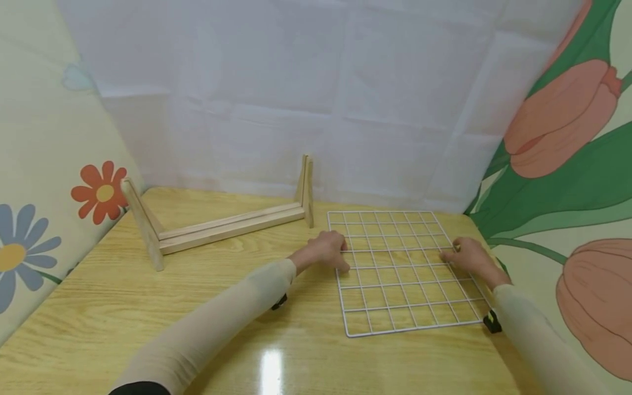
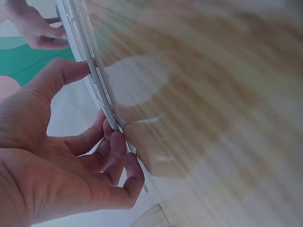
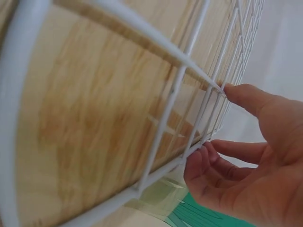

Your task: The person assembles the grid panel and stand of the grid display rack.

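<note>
A white wire grid panel (image 1: pixel 397 277) lies flat on the right part of the wooden table. My left hand (image 1: pixel 328 251) holds its left edge; in the left wrist view the left hand (image 2: pixel 71 142) has its thumb (image 2: pixel 75 72) against the wire and its other fingers curled at the rim. At the opposite edge is my right hand (image 1: pixel 470 257). Close up in the right wrist view, the right hand (image 3: pixel 255 161) puts its thumb on one wire while curled fingertips (image 3: pixel 198 161) meet the outer wire. Both hands grip the same panel.
A wooden stand (image 1: pixel 232 227) with two upright ends and a slotted crossbar rests on the table (image 1: pixel 222 318), left of the panel. A white cloth (image 1: pixel 276 99) hangs behind. Flower-printed walls flank both sides, the right one (image 1: pixel 582 192) close to my right arm.
</note>
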The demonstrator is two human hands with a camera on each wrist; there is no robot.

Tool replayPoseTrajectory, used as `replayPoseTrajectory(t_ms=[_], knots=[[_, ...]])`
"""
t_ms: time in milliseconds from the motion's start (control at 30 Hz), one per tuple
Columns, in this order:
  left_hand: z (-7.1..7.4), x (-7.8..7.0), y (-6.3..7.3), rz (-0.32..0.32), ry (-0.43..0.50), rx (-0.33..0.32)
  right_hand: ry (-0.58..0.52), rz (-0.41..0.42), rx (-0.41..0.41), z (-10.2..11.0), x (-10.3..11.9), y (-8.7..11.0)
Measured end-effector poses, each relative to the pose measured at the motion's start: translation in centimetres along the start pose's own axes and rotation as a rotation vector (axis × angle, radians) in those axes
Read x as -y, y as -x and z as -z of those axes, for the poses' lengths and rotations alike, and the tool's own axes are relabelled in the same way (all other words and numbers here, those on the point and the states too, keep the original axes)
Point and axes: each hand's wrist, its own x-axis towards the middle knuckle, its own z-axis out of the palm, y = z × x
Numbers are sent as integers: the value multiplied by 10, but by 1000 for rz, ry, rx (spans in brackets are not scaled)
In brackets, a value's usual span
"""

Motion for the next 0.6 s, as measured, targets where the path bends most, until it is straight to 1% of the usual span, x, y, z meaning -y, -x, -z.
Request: replayPoseTrajectory(t_ms=[133, 267, 433, 600], knots=[[0, 1, -2, 15, -1, 12, -7, -12, -14, -1, -3, -3], [0, 2, -2, 26, -5, 7, -10, -10, -22, -3, -8, -7], [1, 2, -1, 23, -2, 4, -19, -25, -28, -1, -12, -8], [1, 3, -2, 9, 7, 12, -11, -28, -60, -1, -11, -7]])
